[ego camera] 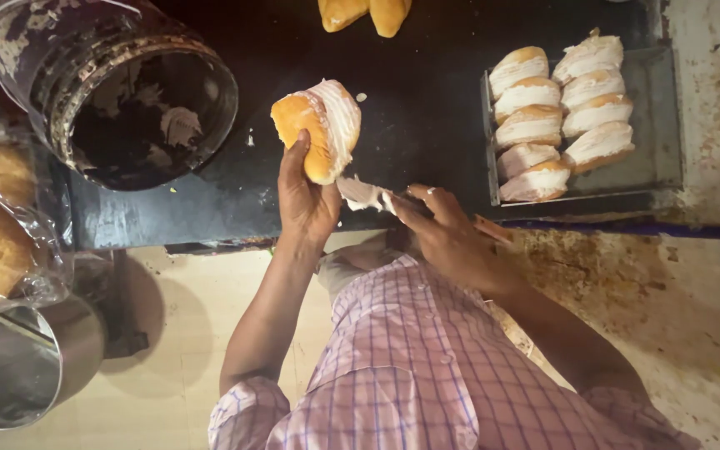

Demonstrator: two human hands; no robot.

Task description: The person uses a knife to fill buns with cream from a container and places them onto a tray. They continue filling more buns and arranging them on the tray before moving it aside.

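Your left hand (308,200) held the cream-filled bun (318,129) up over the dark desk (427,108), cut side turned right, so your right hand (447,237), closed on the creamy knife (364,194), could spread it.

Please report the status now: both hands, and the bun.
Left hand grips cream-filled bun. Right hand holds creamy knife beside it. Tray of filled buns right, clear.
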